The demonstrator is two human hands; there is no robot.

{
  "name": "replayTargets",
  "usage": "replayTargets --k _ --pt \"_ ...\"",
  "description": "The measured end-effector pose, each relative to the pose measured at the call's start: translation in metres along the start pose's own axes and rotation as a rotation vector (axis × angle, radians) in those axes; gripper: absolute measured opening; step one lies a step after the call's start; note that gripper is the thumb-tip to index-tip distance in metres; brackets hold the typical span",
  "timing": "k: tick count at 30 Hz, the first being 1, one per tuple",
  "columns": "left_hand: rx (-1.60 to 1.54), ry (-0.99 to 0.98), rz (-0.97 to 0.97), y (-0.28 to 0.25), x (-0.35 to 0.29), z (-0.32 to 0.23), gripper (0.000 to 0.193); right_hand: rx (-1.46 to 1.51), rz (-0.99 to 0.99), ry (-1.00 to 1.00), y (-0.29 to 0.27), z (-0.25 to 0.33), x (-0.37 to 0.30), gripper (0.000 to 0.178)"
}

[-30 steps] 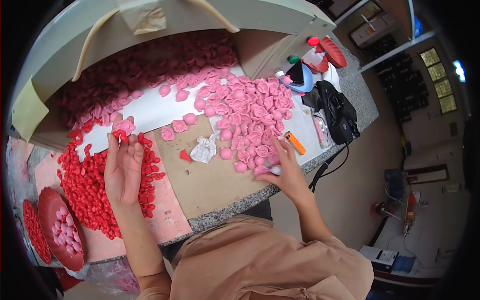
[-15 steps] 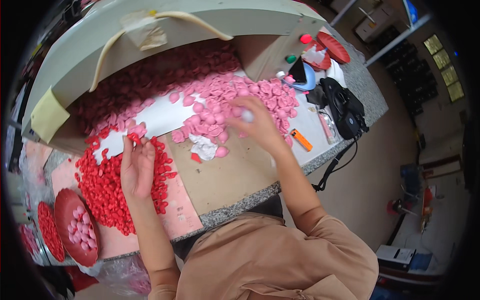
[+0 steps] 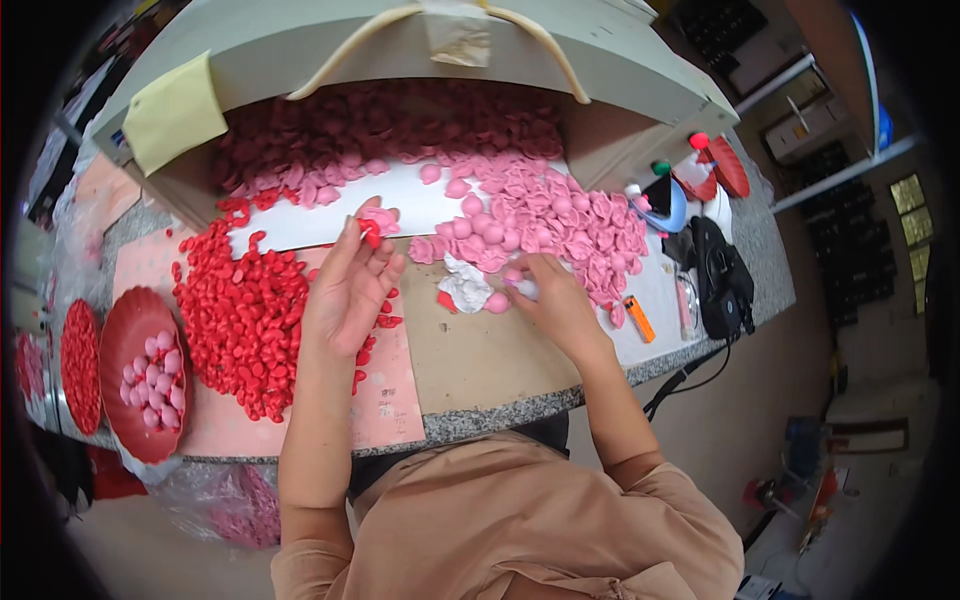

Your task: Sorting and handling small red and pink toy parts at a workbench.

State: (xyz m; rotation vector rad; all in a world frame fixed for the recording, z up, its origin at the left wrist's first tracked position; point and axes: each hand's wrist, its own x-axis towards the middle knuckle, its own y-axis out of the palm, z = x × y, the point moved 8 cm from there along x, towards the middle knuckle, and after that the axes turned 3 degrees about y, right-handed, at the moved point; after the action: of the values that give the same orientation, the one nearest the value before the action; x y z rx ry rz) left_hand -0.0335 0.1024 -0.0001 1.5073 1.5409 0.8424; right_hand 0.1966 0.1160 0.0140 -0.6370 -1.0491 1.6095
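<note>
My left hand (image 3: 348, 290) is raised palm-up at the right edge of a heap of small red pieces (image 3: 245, 330). Its fingertips are closed on a glossy red piece (image 3: 371, 232), with a pink cupped piece (image 3: 380, 218) against it. To the right, my right hand (image 3: 560, 305) pinches a small white bottle-like thing (image 3: 525, 287), mostly covered by the fingers. Just left of that hand lie a crumpled white tissue (image 3: 465, 283) and a pink ball-shaped piece (image 3: 497, 302). Beyond it spreads a large pile of pink cupped pieces (image 3: 590, 225).
A grey hood-like housing (image 3: 340, 50) arches over the far pink pieces. At left stand a red scalloped dish (image 3: 115, 345) holding pink pieces and another dish full of red ones (image 3: 80, 365). An orange lighter-like item (image 3: 640, 320) and a black bag (image 3: 722, 280) lie at right.
The view has shifted. My right hand has come nearer from over the pink pile to beside the tissue, still pinching the white thing. My left hand has moved right with its red piece.
</note>
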Motion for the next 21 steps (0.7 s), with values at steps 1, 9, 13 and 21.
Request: replayTargets --k 1,9,13,21 --pt "-0.013 0.026 -0.009 0.002 -0.001 -0.002 0.045 0.112 -0.042 -0.051 -0.004 0.001 -0.002 0.036" --pt "-0.022 -0.123 0.137 0.023 -0.017 0.025 0.047 1.539 0.372 0.186 0.016 0.036 0.014 0.046" --pt "-0.106 -0.112 0.238 0.028 -0.02 0.027 0.049 1.659 0.475 0.147 0.03 0.062 0.029 0.048" --pt "-0.08 -0.097 0.153 0.027 -0.012 0.037 0.051 1.478 0.307 0.14 0.048 0.055 0.032 0.044"
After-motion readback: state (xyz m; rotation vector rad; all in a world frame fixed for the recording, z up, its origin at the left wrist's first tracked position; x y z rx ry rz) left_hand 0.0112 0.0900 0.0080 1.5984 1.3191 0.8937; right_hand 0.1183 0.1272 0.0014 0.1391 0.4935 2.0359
